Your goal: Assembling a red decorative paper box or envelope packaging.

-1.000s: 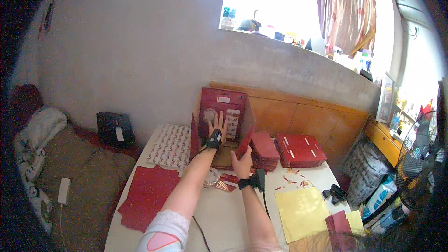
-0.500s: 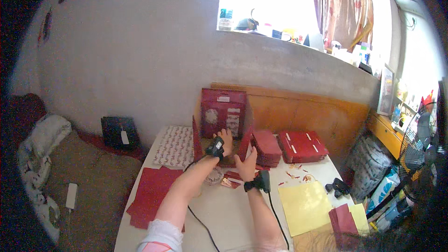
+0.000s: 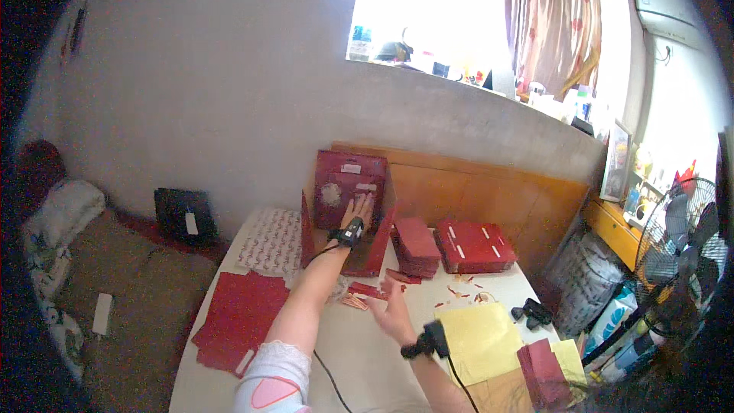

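Note:
My left hand (image 3: 358, 216) reaches into an open dark red box (image 3: 388, 241) at the back of the white table. Its fingers are stretched out, touching or just in front of a dark red panel (image 3: 329, 172) with pale patches that stands upright in the box. Nearer to me, my right hand (image 3: 391, 315) is above the tabletop, thumb and fingers apart. It is next to small red and gold strips (image 3: 358, 295) lying before the box. Both wrists wear black strapped devices with cables.
Right of the box stand a stack of red cards (image 3: 417, 245) and a red stack with white strips (image 3: 475, 246). Yellow sheets (image 3: 478, 340) and a black object (image 3: 533, 313) lie nearer. Red sheets (image 3: 237, 313) and patterned sheets (image 3: 269, 241) are at left. A fan (image 3: 680, 237) stands at right.
My left hand has moved up from low in the box to the upright panel. The right hand has left the box's right side and drawn back toward me. The view has shifted slightly.

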A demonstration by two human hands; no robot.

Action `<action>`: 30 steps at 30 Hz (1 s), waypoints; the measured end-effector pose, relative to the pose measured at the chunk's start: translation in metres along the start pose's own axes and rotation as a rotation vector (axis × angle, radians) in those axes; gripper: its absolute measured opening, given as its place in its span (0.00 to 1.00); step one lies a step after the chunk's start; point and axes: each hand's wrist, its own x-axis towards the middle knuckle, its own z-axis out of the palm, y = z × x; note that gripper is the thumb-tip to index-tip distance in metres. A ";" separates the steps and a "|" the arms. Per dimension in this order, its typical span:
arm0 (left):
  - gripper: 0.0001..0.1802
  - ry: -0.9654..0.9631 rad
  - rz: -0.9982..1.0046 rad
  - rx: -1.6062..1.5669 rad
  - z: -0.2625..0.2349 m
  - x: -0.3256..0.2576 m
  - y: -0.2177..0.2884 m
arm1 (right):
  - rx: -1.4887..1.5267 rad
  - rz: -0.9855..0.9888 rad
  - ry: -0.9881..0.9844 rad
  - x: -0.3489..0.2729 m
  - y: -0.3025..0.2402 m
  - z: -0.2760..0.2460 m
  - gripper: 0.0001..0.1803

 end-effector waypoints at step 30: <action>0.24 0.024 0.023 -1.159 -0.048 0.078 0.011 | -1.097 0.157 -0.559 -0.208 0.171 -0.061 0.27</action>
